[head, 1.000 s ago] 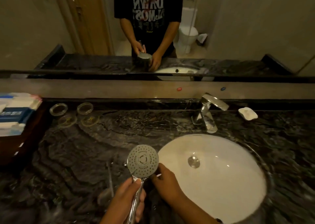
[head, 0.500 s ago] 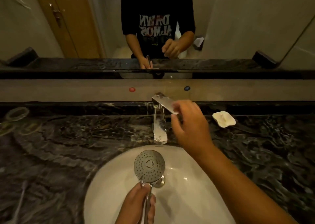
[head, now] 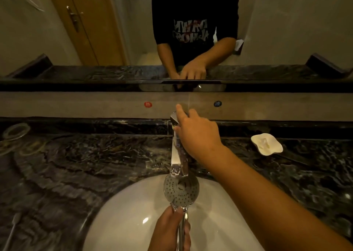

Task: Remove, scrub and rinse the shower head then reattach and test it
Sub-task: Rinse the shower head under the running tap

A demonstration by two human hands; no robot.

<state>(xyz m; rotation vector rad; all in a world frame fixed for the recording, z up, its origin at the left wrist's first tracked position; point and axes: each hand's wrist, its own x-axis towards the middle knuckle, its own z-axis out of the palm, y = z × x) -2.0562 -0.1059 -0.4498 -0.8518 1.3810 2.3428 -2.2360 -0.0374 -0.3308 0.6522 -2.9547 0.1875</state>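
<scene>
A soap dish (head: 266,143) (white, wavy-edged) rests on the marble counter (head: 76,165).

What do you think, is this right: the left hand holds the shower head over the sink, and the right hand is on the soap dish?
Not quite. In the head view the right hand grips the tap lever, not the soap dish, which lies untouched on the counter to its right. The left hand does hold the shower head over the sink.

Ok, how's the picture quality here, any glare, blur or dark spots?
Head view: dim, warm light; glare on the tall chrome faucet and a bright spot in the white oval basin; the black marble countertop smears toward the lower left; the round perforated shower head shows its holes clearly.
</scene>
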